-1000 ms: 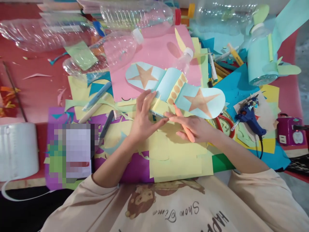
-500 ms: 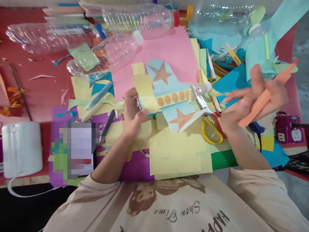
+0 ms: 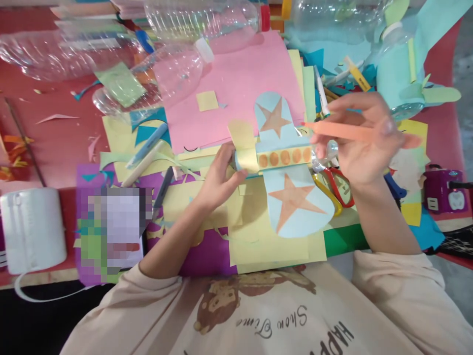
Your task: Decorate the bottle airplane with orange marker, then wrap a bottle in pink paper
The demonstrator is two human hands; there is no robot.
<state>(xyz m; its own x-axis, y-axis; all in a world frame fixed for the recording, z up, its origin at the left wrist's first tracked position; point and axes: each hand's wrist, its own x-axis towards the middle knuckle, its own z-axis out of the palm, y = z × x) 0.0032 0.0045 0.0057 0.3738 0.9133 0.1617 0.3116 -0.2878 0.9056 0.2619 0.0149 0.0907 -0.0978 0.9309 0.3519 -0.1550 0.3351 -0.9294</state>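
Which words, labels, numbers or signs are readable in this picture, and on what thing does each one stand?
"Show Time": script on the beige shirt, seen upside down.
"HAP": block letters on the same shirt, the rest out of view.
Marker pen label: too small to read.
Pixelated patch: unreadable.
Purple device: marks too blurred.
Paper plane, orange strip: stars and dots only, no text.

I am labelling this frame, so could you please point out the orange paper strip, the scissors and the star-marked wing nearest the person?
orange paper strip (image 3: 342, 131): head view, its bare left stretch.
scissors (image 3: 337, 178): head view, red handle.
star-marked wing (image 3: 293, 203): head view, centre of its orange star.
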